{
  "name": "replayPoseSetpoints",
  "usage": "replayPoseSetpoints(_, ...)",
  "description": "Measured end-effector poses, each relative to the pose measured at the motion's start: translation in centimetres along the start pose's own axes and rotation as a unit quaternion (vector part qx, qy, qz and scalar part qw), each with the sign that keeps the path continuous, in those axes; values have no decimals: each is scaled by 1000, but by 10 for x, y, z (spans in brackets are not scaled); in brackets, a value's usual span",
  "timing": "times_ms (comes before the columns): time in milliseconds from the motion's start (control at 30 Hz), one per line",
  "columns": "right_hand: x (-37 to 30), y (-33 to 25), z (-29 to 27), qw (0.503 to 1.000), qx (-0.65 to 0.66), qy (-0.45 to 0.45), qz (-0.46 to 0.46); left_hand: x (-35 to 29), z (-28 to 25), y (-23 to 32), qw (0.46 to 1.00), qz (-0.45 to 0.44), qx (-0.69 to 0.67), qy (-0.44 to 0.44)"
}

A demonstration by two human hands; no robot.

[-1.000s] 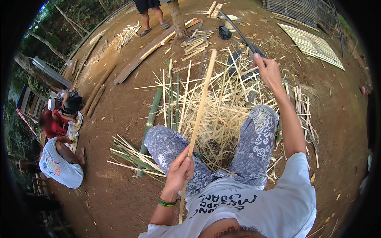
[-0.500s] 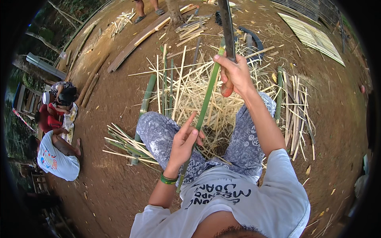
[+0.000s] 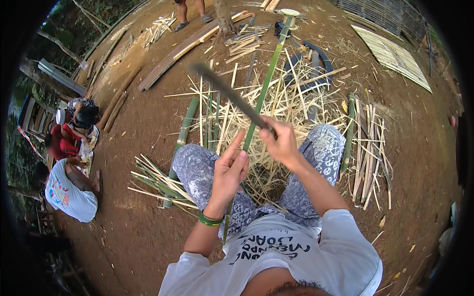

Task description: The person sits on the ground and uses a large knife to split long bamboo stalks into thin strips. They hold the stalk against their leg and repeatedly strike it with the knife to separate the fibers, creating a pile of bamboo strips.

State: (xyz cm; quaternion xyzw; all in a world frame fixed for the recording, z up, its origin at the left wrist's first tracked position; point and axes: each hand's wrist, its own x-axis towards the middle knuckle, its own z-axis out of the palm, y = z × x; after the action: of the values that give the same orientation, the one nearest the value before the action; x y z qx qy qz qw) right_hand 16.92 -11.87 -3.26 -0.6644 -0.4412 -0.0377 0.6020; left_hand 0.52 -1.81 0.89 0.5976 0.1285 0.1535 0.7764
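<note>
Left hand [image 3: 230, 170] pinches green bamboo strip [image 3: 268, 81]; right hand [image 3: 282, 143] grips knife [image 3: 229, 94], blade slants across strip. Pale slivers [image 3: 289, 112] lie heaped on brown ground [image 3: 143, 143] beyond.

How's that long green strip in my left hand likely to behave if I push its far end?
The green strip probably bends a little, being long and narrow. It seems fairly stiff, though, running nearly straight beyond the left hand. It's likely light, given its slimness.

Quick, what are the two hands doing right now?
Left hand: holding the green bamboo strip, index finger extended.
Right hand: closed on the handle of the long knife.
</note>
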Motion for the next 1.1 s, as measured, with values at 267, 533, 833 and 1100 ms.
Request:
replayPoseSetpoints(267,-31,-16,10,993,-75,5,-87,14,10,21,995,-59,-74,-22)
replayPoseSetpoints(533,-23,-23,-4,984,-124,-19,-123,17,16,28,997,-28,-49,-48)
replayPoseSetpoints(833,-4,-19,-9,982,-101,69,-145,9,17,27,993,-67,-76,-56)
replayPoseSetpoints(1100,11,-24,-25,984,-93,67,-135,-7,19,30,996,-32,-47,-75)
